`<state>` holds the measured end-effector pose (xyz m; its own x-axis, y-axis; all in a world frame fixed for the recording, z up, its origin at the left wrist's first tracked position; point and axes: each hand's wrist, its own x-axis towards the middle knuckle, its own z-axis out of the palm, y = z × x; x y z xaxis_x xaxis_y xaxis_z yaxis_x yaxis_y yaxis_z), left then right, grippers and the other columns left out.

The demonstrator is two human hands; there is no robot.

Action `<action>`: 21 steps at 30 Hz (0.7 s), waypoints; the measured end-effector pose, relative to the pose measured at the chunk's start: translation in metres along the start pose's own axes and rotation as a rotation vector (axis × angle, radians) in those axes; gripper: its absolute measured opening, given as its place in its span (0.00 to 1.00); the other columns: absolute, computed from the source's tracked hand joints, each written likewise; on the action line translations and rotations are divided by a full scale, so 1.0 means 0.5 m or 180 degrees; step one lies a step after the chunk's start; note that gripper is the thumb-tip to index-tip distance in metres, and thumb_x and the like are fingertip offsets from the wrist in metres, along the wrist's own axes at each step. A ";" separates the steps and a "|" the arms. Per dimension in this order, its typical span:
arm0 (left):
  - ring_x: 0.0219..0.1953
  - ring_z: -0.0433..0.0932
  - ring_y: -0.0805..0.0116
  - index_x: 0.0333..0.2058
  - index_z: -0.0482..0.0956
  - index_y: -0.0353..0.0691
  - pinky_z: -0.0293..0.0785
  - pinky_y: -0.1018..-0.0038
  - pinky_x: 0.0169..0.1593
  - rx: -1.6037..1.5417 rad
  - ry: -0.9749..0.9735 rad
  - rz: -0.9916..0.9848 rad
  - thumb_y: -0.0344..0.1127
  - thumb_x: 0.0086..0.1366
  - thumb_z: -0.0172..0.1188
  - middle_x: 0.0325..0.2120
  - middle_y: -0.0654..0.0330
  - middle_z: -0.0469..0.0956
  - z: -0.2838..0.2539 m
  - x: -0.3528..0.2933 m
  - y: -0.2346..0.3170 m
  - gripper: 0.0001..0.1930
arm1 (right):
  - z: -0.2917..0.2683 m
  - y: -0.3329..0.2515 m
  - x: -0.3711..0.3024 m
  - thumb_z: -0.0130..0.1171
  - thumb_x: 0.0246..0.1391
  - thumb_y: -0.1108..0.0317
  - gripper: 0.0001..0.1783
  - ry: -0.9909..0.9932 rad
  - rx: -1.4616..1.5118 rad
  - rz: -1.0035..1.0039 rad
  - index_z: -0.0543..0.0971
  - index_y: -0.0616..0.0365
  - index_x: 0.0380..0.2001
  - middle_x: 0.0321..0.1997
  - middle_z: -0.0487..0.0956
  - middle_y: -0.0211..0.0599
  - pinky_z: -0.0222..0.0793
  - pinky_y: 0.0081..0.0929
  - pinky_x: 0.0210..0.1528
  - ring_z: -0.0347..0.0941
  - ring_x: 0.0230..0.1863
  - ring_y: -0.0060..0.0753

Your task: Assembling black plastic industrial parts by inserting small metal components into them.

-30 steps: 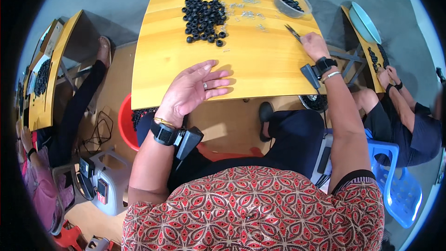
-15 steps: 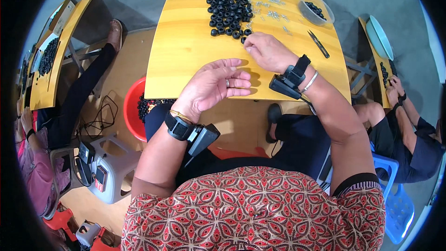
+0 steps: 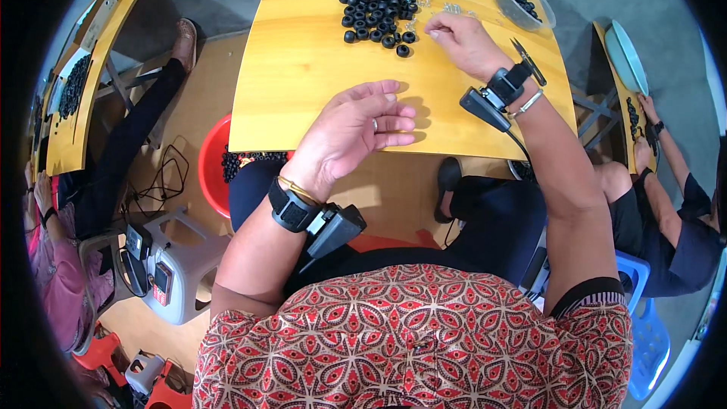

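Observation:
My left hand (image 3: 352,132) hovers over the near edge of the yellow table (image 3: 288,98), palm turned inward. Its fingers are loosely bent and apart, and nothing shows in them. Further off, my right hand (image 3: 471,45) is over the table with fingers drawn together and pointing down to the left. What they hold, if anything, is hidden. Beyond its fingertips lie small clear or silvery pieces (image 3: 452,9). Left of it spreads a pile of round black pieces with holes (image 3: 371,1). One black piece (image 3: 403,51) sits apart at the pile's near side.
Small black-handled snips (image 3: 528,60) lie beside my right wrist. Bowls of black parts (image 3: 522,9) stand at the far right and back. A red basin (image 3: 216,170) is below the table's left edge. Other people work at side tables, left and right.
My right hand has moved right and away from the near edge of the black pile, toward the clear pieces. My left hand has stayed nearly in place. The view has shifted slightly.

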<state>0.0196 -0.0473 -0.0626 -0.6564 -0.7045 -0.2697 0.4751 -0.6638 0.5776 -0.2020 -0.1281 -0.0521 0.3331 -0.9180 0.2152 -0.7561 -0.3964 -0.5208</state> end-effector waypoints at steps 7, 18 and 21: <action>0.35 0.70 0.65 0.45 0.60 0.33 0.71 0.67 0.42 -0.0109 0.0019 -0.0051 0.32 0.59 0.47 0.33 0.52 0.69 0.024 0.054 -0.022 0.17 | 0.034 -0.029 0.027 0.46 0.46 0.75 0.10 -0.0016 -0.0308 -0.0433 0.69 0.58 0.35 0.26 0.74 0.43 0.66 0.28 0.32 0.72 0.29 0.37; 0.33 0.73 0.63 0.45 0.62 0.33 0.72 0.70 0.40 -0.0142 -0.0611 -0.0087 0.31 0.61 0.44 0.32 0.51 0.71 -0.010 0.048 -0.011 0.14 | 0.017 -0.050 0.026 0.49 0.45 0.69 0.09 -0.0426 -0.0915 -0.0235 0.69 0.58 0.33 0.24 0.74 0.44 0.65 0.32 0.29 0.71 0.27 0.43; 0.31 0.74 0.63 0.45 0.59 0.33 0.74 0.70 0.38 -0.0284 -0.0554 -0.0082 0.29 0.60 0.44 0.29 0.51 0.71 -0.002 0.049 -0.011 0.14 | 0.011 -0.043 0.020 0.50 0.46 0.67 0.09 -0.0305 -0.0891 -0.0189 0.70 0.58 0.32 0.24 0.73 0.44 0.64 0.32 0.28 0.70 0.26 0.44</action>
<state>0.0015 -0.0613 -0.0729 -0.7568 -0.6381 -0.1419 0.5017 -0.7062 0.4995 -0.1793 -0.1285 -0.0432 0.4230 -0.8932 0.1525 -0.8552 -0.4492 -0.2586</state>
